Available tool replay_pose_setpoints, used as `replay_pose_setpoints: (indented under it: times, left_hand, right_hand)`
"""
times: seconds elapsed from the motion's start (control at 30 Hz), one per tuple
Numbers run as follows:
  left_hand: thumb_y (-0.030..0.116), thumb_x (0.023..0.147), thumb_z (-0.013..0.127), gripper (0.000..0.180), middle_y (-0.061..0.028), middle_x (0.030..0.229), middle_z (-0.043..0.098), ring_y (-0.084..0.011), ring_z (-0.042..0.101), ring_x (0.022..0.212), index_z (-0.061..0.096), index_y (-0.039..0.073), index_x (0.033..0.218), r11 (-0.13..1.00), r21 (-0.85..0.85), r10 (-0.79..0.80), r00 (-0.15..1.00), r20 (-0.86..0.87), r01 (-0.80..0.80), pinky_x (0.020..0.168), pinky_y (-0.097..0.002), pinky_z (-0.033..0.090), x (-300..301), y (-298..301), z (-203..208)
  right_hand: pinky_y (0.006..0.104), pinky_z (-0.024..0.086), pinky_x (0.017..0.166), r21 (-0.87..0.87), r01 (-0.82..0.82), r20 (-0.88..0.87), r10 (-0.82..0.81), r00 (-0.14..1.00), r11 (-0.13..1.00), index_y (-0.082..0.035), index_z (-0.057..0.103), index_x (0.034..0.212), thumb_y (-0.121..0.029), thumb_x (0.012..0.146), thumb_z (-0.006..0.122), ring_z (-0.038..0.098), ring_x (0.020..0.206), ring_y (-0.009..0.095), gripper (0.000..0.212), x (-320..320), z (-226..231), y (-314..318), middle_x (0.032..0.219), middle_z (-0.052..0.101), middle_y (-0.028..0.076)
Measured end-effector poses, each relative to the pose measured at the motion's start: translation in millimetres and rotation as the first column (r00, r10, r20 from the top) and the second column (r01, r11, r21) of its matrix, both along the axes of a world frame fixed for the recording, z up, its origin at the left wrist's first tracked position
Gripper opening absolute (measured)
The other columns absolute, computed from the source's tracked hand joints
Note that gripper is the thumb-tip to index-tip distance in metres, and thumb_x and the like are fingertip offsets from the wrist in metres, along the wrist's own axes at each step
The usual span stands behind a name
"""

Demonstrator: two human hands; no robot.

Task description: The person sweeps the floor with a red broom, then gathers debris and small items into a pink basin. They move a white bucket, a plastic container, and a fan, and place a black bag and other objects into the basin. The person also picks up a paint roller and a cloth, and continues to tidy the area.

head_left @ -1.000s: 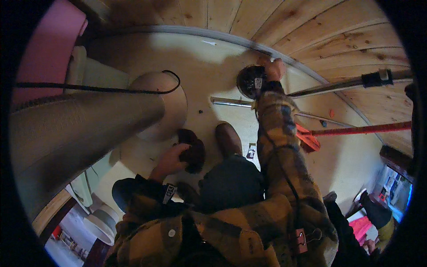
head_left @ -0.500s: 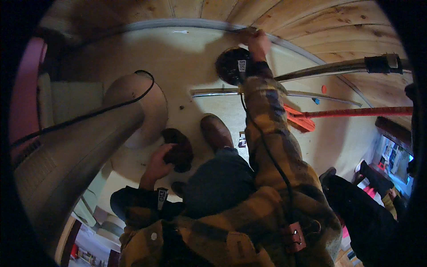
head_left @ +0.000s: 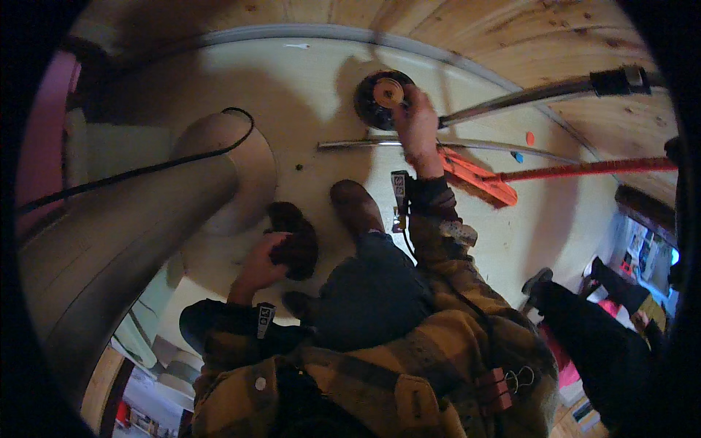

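Note:
My left hand (head_left: pixel 257 269) is closed on a dark reddish-brown bundle (head_left: pixel 298 244), soft-looking and low beside my knee; its kind I cannot make out. Farther ahead, my right hand (head_left: pixel 420 131) reaches over a round black dish-like thing (head_left: pixel 363 108) on the floor. Its fingers pinch the edge of an orange disc (head_left: pixel 388 93), seen against the black round. A thin metal rod (head_left: pixel 350 144) on the floor passes under my right hand. Just right of my wrist lies an orange broom head (head_left: pixel 482 179) with a red handle (head_left: pixel 584 169).
A large pale column-like stand (head_left: pixel 139 212) with a black cable (head_left: pixel 124 175) occupies the left. A metal tube (head_left: pixel 518 101) with a black grip slants in from the right. Wood panelling (head_left: pixel 555 47) borders the floor. Small orange (head_left: pixel 530 138) and blue (head_left: pixel 517 156) pieces lie there. Another person's dark-clothed leg (head_left: pixel 591 321) shows lower right.
My right hand has drawn back from the wall to the black round thing, and an orange disc now shows at its fingers. My left hand has hardly moved.

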State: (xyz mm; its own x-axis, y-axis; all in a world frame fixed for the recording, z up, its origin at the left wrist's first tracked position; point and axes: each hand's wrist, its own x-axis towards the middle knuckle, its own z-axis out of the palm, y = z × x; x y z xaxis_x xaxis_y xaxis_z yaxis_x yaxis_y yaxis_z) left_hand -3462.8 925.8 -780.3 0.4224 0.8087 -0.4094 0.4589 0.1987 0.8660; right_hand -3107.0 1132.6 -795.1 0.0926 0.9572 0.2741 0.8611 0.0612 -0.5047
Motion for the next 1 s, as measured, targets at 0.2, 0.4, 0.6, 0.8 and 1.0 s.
replay_pose_setpoints:
  times: [0.2, 0.4, 0.6, 0.8, 1.0]
  left_hand:
    - [0.002, 0.065, 0.065, 0.053, -0.0142, 0.111, 0.06, -0.0265, 0.058, 0.106, 0.055, 0.004, 0.118, 0.997, -0.077, 0.029, 0.997, 0.073, -0.023, 0.093, -0.0357, 0.045, -5, -1, -7]
    - [0.001, 0.066, 0.065, 0.053, -0.0132, 0.11, 0.061, -0.0207, 0.058, 0.105, 0.054, 0.002, 0.118, 0.977, -0.213, 0.052, 0.994, 0.097, -0.031, 0.093, -0.034, 0.045, -11, 1, -19]
    - [0.002, 0.067, 0.063, 0.052, -0.0115, 0.11, 0.06, -0.0187, 0.057, 0.104, 0.053, -0.001, 0.119, 0.958, -0.246, 0.185, 0.974, 0.133, -0.149, 0.092, -0.0333, 0.045, -13, 5, 2]
    - [0.004, 0.067, 0.064, 0.053, -0.0116, 0.109, 0.06, -0.0194, 0.057, 0.102, 0.053, 0.0, 0.119, 0.944, -0.233, 0.291, 0.925, 0.244, -0.236, 0.089, -0.0335, 0.046, 1, 9, 16]
    - [0.008, 0.069, 0.065, 0.049, -0.0094, 0.101, 0.062, -0.0217, 0.06, 0.093, 0.054, -0.001, 0.116, 0.982, -0.04, 0.189, 0.965, 0.182, -0.185, 0.086, -0.0333, 0.048, 20, 15, 7]
  right_hand:
    - [0.0322, 0.053, 0.066, -0.351, -0.233, -0.272, 0.139, 0.952, 0.907, 0.001, 0.064, 0.098, -0.012, 0.084, 0.065, 0.067, 0.074, 0.022, 0.019, 12, 34, -73, 0.083, 0.067, 0.016]
    - [0.0346, 0.042, 0.052, -0.524, 0.031, -0.28, -0.207, 0.938, 0.851, 0.0, 0.062, 0.08, -0.022, 0.087, 0.064, 0.052, 0.053, 0.023, 0.023, 40, 33, -115, 0.064, 0.058, 0.017]
    - [0.0331, 0.043, 0.052, -0.444, -0.074, -0.304, -0.072, 0.95, 0.893, 0.001, 0.061, 0.077, -0.021, 0.087, 0.064, 0.051, 0.053, 0.021, 0.024, 40, 34, -140, 0.064, 0.059, 0.016]
    - [0.0315, 0.042, 0.052, -0.547, 0.068, -0.23, -0.228, 0.946, 0.834, 0.001, 0.061, 0.078, -0.023, 0.088, 0.064, 0.051, 0.055, 0.014, 0.026, 55, 54, -187, 0.063, 0.059, 0.013]
    - [0.0244, 0.042, 0.048, -0.614, 0.302, -0.217, -0.524, 0.824, 0.729, -0.001, 0.062, 0.076, -0.028, 0.09, 0.061, 0.052, 0.052, 0.008, 0.03, 81, 113, -267, 0.06, 0.057, 0.002]
